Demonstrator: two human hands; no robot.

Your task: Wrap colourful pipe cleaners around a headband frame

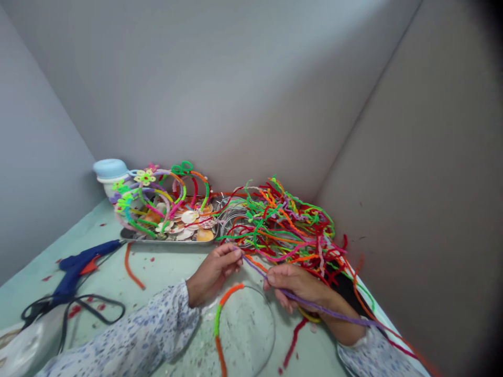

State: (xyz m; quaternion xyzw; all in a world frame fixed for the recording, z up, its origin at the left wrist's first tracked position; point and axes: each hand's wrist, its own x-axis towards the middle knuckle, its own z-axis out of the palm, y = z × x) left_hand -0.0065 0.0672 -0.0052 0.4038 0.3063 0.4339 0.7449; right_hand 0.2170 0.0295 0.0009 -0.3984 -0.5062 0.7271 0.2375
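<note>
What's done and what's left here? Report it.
Done: several pipe-cleaner hoops, some with flowers, rest on the metal tray. In hand: the left hand and right hand hold a purple pipe cleaner above a wire hoop only partly covered in orange and green. Remaining: the tangled pipe-cleaner heap and bare wire coil.

Craft corner, glue gun, pipe cleaners

A long purple pipe cleaner runs in a slightly bowed line from the lower right toward bottom centre. Below it, a thin wire hoop lies flat, cut off by the bottom edge of the frame – its left arc wrapped in orange and green pipe cleaner.
</note>
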